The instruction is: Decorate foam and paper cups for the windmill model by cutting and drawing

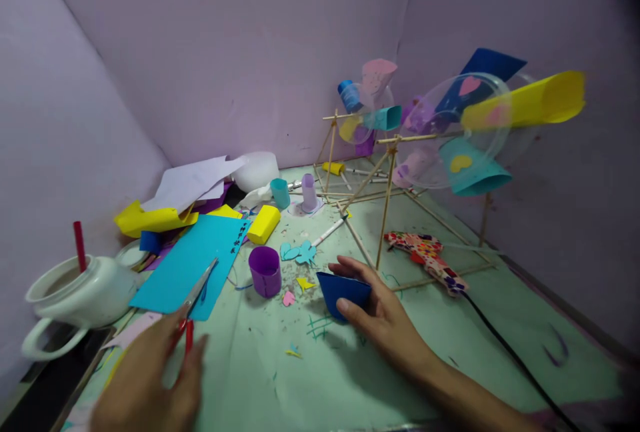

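My left hand (155,365), slightly blurred, is closed around the red handles of a pair of scissors (201,283). The blades point away from me, over the turquoise paper sheet (173,269) with dark handwriting on it. Between the thumb and fingers of my right hand (383,305) is a dark blue paper cup (343,295), its rim pinched toward an oval. A purple paper cup (265,273) stands between the two hands. Around it lie a small yellow scrap (305,284), a pink heart-shaped cutout (289,299) and turquoise cutouts (300,253).
At right, a stick frame (384,219) carries a clear disc wheel with coloured paper cups (525,102); a similar wheel stands behind. A patterned glue gun (430,259) trails a black cord. A white teapot (103,292) sits at left. White papers (190,182) pile up behind.
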Tool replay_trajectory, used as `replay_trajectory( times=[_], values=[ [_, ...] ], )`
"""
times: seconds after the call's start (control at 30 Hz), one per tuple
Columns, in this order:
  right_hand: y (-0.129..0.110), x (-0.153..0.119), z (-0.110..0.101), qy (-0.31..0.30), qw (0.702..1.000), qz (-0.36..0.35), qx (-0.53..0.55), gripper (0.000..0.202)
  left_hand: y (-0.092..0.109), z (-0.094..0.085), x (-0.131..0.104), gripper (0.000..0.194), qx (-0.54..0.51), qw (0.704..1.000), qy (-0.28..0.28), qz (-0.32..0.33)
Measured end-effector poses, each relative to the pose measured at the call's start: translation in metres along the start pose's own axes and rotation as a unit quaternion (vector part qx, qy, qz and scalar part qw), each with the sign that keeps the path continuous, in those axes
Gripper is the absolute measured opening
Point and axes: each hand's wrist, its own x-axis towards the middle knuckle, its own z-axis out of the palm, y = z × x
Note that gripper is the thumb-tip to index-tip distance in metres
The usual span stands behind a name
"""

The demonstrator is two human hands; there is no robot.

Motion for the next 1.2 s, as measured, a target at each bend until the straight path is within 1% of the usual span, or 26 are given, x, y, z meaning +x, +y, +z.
replay_trajectory(
  times=[0.03, 0.07, 0.1, 0.17, 0.2, 0.23, 0.27, 0.3, 0.37, 0.43, 0.5, 0.63, 0.73, 0.8, 0.83, 0.9, 0.97, 1.0, 1.03, 1.07, 1.1, 1.13, 1.17, 1.2],
  values=[
    [0.0, -0.003, 0.0, -0.012, 1.0, 0.004, -0.009, 0.061, 0.016, 0.009, -0.008, 0.038, -0.043, 0.998, -0.02, 0.037],
    [0.0, -0.007, 0.0, -0.024, 0.999, 0.011, -0.02, 0.066, 0.035, 0.018, -0.016, 0.04, -0.097, 0.99, -0.062, 0.082],
    [0.0, -0.011, 0.0, -0.037, 0.999, 0.018, -0.032, 0.07, 0.054, 0.028, -0.021, 0.048, -0.139, 0.977, -0.112, 0.114],
    [-0.003, -0.019, -0.002, -0.067, 0.996, 0.032, -0.05, 0.076, 0.089, 0.043, -0.025, 0.072, -0.171, 0.955, -0.201, 0.134],
    [-0.004, -0.022, -0.004, -0.087, 0.994, 0.036, -0.052, 0.079, 0.104, 0.049, -0.023, 0.077, -0.172, 0.947, -0.238, 0.134],
    [-0.006, -0.024, -0.006, -0.11, 0.992, 0.038, -0.048, 0.082, 0.114, 0.053, -0.02, 0.079, -0.171, 0.939, -0.267, 0.133],
    [-0.009, -0.025, -0.009, -0.136, 0.989, 0.041, -0.038, 0.084, 0.122, 0.055, -0.015, 0.08, -0.175, 0.934, -0.282, 0.131],
    [-0.012, -0.024, -0.012, -0.163, 0.985, 0.046, -0.027, 0.087, 0.127, 0.056, -0.01, 0.08, -0.184, 0.928, -0.293, 0.137],
    [-0.017, -0.019, -0.018, -0.202, 0.978, 0.057, -0.011, 0.094, 0.131, 0.056, -0.002, 0.077, -0.211, 0.917, -0.299, 0.157],
    [-0.021, -0.011, -0.022, -0.217, 0.974, 0.064, -0.017, 0.099, 0.13, 0.057, 0.002, 0.074, -0.236, 0.911, -0.292, 0.171],
    [-0.023, -0.002, -0.024, -0.226, 0.972, 0.056, -0.042, 0.101, 0.128, 0.059, 0.002, 0.069, -0.249, 0.911, -0.282, 0.168],
    [-0.022, 0.009, -0.022, -0.24, 0.968, 0.008, -0.074, 0.093, 0.123, 0.062, 0.002, 0.064, -0.264, 0.913, -0.275, 0.148],
    [-0.021, 0.011, -0.02, -0.21, 0.973, -0.052, -0.084, 0.072, 0.122, 0.062, 0.004, 0.047, -0.274, 0.912, -0.269, 0.14],
    [-0.02, 0.011, -0.019, -0.188, 0.975, -0.069, -0.096, 0.058, 0.122, 0.063, 0.004, 0.038, -0.281, 0.913, -0.263, 0.137],
    [-0.02, 0.011, -0.018, -0.182, 0.976, -0.069, -0.101, 0.057, 0.123, 0.064, 0.004, 0.036, -0.284, 0.914, -0.259, 0.134],
    [-0.018, 0.011, -0.018, -0.176, 0.976, -0.071, -0.104, 0.063, 0.124, 0.066, 0.003, 0.039, -0.286, 0.915, -0.25, 0.135],
    [-0.016, 0.011, -0.017, -0.168, 0.978, -0.075, -0.103, 0.068, 0.123, 0.063, 0.002, 0.044, -0.279, 0.915, -0.241, 0.161],
    [-0.015, 0.011, -0.017, -0.157, 0.98, -0.071, -0.103, 0.066, 0.121, 0.059, 0.002, 0.047, -0.271, 0.917, -0.227, 0.186],
    [-0.014, 0.012, -0.018, -0.14, 0.983, -0.062, -0.103, 0.063, 0.118, 0.053, 0.003, 0.047, -0.26, 0.922, -0.198, 0.21],
    [-0.013, 0.012, -0.019, -0.118, 0.987, -0.047, -0.101, 0.058, 0.113, 0.046, 0.006, 0.047, -0.243, 0.931, -0.159, 0.222],
    [-0.013, 0.013, -0.019, -0.091, 0.991, -0.03, -0.097, 0.052, 0.108, 0.038, 0.01, 0.043, -0.225, 0.944, -0.1, 0.222],
    [-0.014, 0.014, -0.02, -0.062, 0.994, -0.011, -0.091, 0.048, 0.101, 0.03, 0.015, 0.037, -0.203, 0.962, -0.037, 0.18],
    [-0.015, 0.016, -0.021, -0.034, 0.996, 0.006, -0.084, 0.044, 0.095, 0.023, 0.022, 0.035, -0.179, 0.977, 0.007, 0.112],
    [-0.017, 0.017, -0.02, -0.009, 0.997, 0.021, -0.078, 0.042, 0.089, 0.019, 0.03, 0.039, -0.165, 0.985, 0.035, 0.039]
  ],
)
